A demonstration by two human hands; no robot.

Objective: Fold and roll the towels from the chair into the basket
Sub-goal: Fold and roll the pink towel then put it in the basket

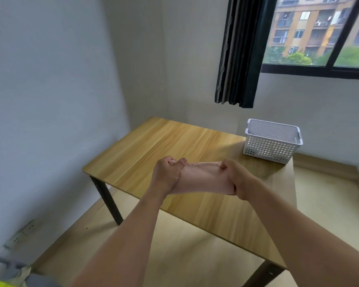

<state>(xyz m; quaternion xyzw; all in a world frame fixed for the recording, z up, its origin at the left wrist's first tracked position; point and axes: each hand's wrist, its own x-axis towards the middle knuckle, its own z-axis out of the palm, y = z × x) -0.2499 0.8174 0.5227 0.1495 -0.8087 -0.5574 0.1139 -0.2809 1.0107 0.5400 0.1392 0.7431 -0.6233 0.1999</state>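
Observation:
A pale pink towel (203,177) is stretched between both hands above the wooden table (153,146). My left hand (167,172) grips its left end in a fist. My right hand (236,179) is closed on its right edge. A white perforated basket (272,143) stands on the table's far right corner, and nothing shows inside it. The chair is out of view.
The table stands in a corner, with a grey wall on the left and a window with a dark curtain (240,50) behind. Something yellow and grey (6,280) shows at the bottom left. A power strip (23,233) lies by the left wall.

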